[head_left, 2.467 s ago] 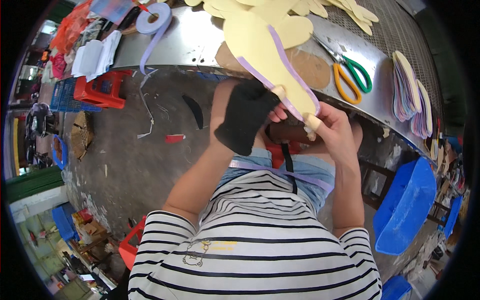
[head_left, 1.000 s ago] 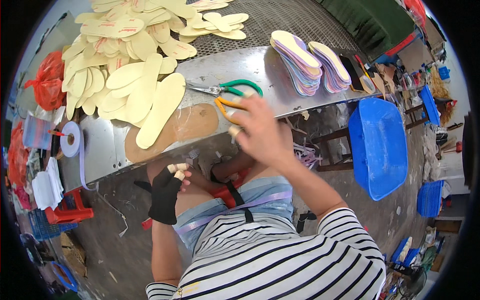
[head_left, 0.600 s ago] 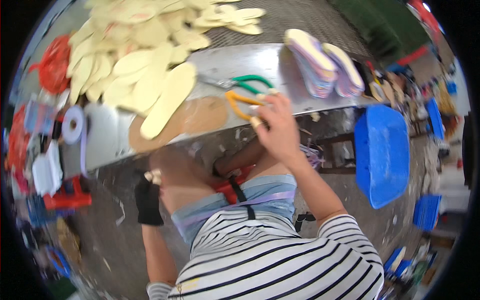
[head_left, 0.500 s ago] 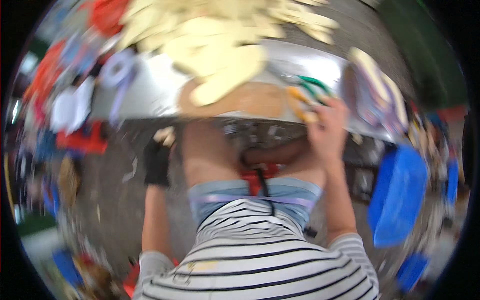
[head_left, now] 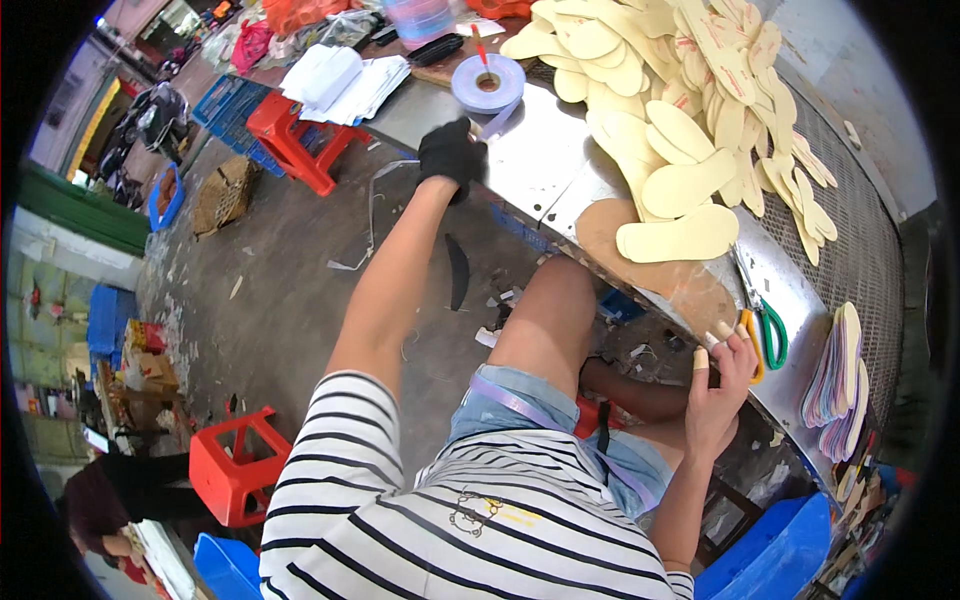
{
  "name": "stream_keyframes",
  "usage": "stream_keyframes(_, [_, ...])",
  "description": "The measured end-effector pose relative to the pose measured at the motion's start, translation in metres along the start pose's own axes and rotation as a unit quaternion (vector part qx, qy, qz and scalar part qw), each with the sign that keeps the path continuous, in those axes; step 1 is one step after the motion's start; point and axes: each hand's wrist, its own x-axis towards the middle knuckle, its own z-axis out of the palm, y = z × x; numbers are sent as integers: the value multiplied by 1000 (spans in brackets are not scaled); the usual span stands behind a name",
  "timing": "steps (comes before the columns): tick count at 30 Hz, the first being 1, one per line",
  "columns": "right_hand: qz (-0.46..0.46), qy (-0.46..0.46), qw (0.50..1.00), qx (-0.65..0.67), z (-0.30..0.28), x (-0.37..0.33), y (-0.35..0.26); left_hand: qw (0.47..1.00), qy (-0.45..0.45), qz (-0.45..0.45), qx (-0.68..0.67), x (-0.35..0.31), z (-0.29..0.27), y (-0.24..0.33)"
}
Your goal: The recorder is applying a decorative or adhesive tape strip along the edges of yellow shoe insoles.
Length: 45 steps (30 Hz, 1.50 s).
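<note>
My left hand point(head_left: 452, 158), in a black glove, is closed at the table's front edge, where the loose tail of a purple tape roll point(head_left: 503, 90) meets its fingers. The roll lies flat on the metal top. My right hand point(head_left: 720, 395), with pale covers on its fingertips, has its fingers apart beside the orange handle of a pair of scissors point(head_left: 765, 335). The scissors have one orange and one green handle and lie at the table edge. Cream insoles point(head_left: 680, 235) overlap a brown board point(head_left: 700, 295) between my hands, below a large heap of insoles point(head_left: 700, 80).
A stack of purple-edged insoles point(head_left: 835, 385) stands to the right, above a blue bin point(head_left: 775, 550). White papers point(head_left: 345, 85) lie on the table's left end, over a red stool point(head_left: 300, 140). Another red stool point(head_left: 238, 465) stands behind on the left. Scraps litter the floor.
The view has turned left and sharpened. My left hand has gone from beside my leg up to the tape tail at the table. My right hand remains by the scissors.
</note>
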Motion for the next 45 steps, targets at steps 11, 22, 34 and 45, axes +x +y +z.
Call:
stream_keyframes(11, [258,-424,650,576,99,8,-68,833,-433,176,-296,-269,-43,106])
stream_keyframes(22, [142,-485,800,324,-101,-68,17,405,-445,-113,-791,-210,-13,189])
stream_keyframes(34, [510,284,776,-239,-262,-297,211,285,-240,-95,-923,-116,-5,-21])
stream_keyframes(45, [515,-223,801,-209,-183,-317,250,399,-223,-120,-881,-188,-68,-102])
